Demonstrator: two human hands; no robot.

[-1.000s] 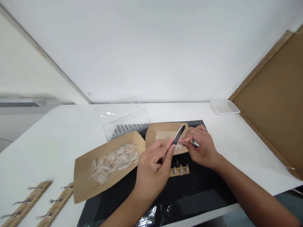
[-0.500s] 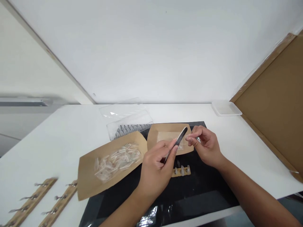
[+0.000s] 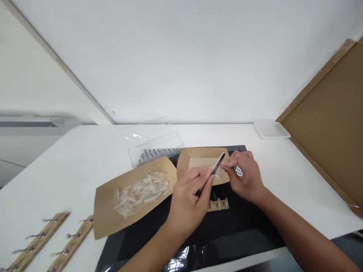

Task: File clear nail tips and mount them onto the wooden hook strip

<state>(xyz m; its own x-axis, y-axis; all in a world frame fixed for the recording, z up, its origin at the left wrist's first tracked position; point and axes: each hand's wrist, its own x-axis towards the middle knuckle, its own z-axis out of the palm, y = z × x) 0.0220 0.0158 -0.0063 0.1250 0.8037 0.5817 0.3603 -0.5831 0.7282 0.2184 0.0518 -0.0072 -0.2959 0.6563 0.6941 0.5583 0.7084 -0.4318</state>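
Note:
My left hand [image 3: 190, 192] is closed round a dark nail file [image 3: 217, 163] with a pale edge, its free end slanting up to the right. My right hand [image 3: 245, 172] pinches thumb and forefinger together right beside the file's upper end; what sits in the pinch is too small to make out. A white patterned piece [image 3: 238, 171] shows at that hand, and I cannot tell whether it is held. Below the hands a short wooden strip [image 3: 222, 205] carries several clear nail tips [image 3: 219, 204], partly hidden by my left hand.
One cardboard tray [image 3: 104, 211] holds many clear nail tips; another cardboard tray [image 3: 184, 155] stands behind my hands. Both rest partly on a black mat [image 3: 235, 230]. Clear plastic boxes [image 3: 155, 145], wooden strips with clips [image 3: 42, 236], a white container [image 3: 272, 130] and a cardboard panel [image 3: 326, 132] surround them.
My right hand has turned and moved slightly left, bringing its fingertips up to the nail file. More of the white patterned piece shows. My left hand keeps its hold.

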